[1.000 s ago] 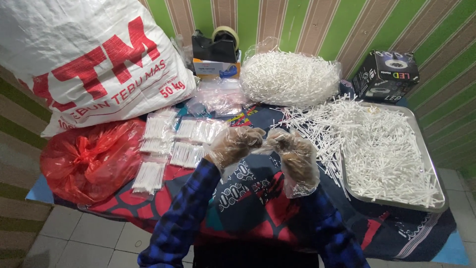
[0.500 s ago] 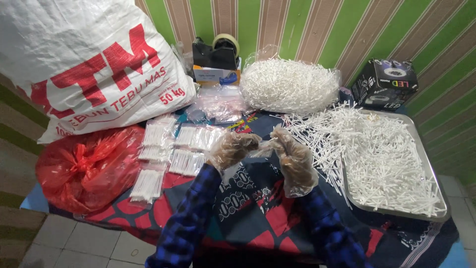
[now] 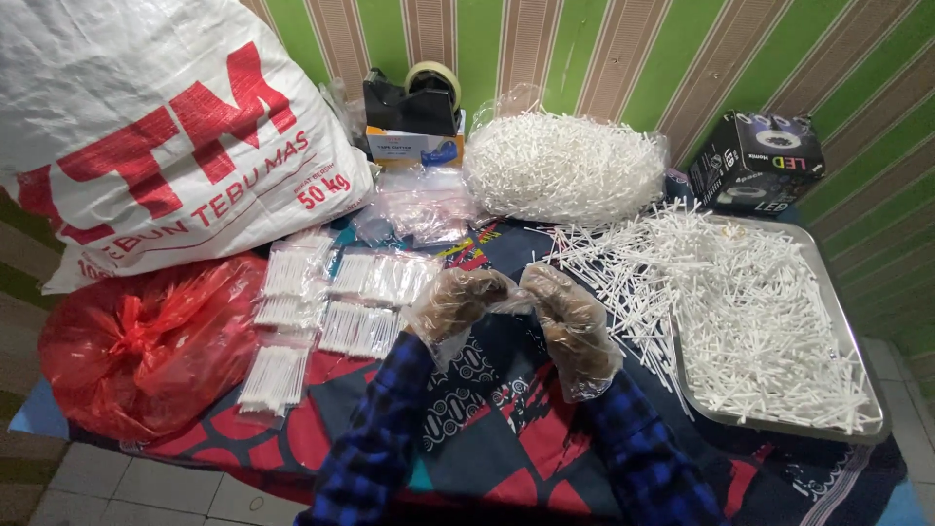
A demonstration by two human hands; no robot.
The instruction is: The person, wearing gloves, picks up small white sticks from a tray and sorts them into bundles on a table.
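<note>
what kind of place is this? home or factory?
Likely a home packing setup, not a factory: a cloth-covered table against a striped wall, a metal tray heaped with white sticks, and small filled packets laid out left of the gloved hands, left and right.

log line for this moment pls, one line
left hand: gloved, pinching small clear plastic bag | right hand: gloved, same bag | right of hands: metal tray of white sticks

Striped wall (image 3: 584,58) (green, brown), tiled floor (image 3: 127,492)
</note>
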